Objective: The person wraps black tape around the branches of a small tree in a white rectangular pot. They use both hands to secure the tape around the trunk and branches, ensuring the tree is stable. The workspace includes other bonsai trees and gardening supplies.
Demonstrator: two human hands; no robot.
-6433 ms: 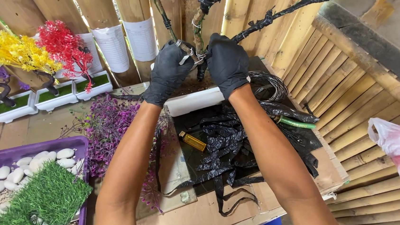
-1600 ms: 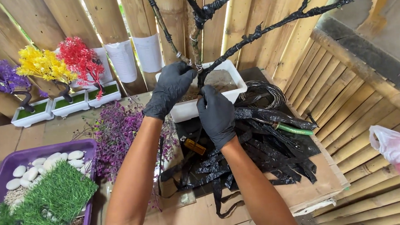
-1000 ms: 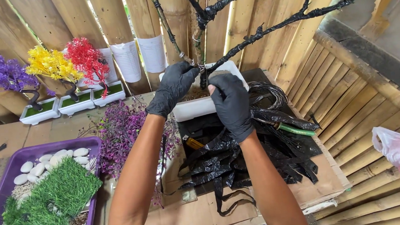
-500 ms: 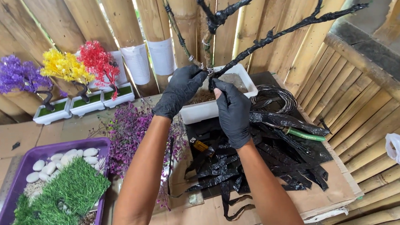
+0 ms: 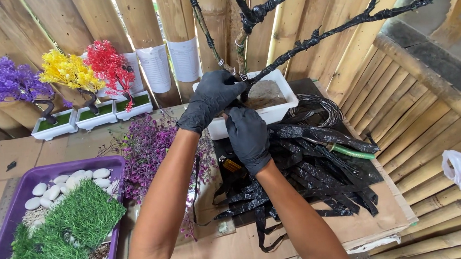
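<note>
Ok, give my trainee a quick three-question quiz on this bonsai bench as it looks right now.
1. True or false: both hands wear black gloves.
2. Which miniature tree stands between the other two: A purple, B yellow, C red?
3. What lies in the purple tray beside the artificial grass?

Key:
1. True: left hand and right hand are gloved, at the black wrapped trunk in the white planter.
2. B, yellow tree.
3. White pebbles.

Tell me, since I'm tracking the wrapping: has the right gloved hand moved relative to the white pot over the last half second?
Yes. The right hand has dropped from the trunk base above the white pot to the pot's front rim.
</note>
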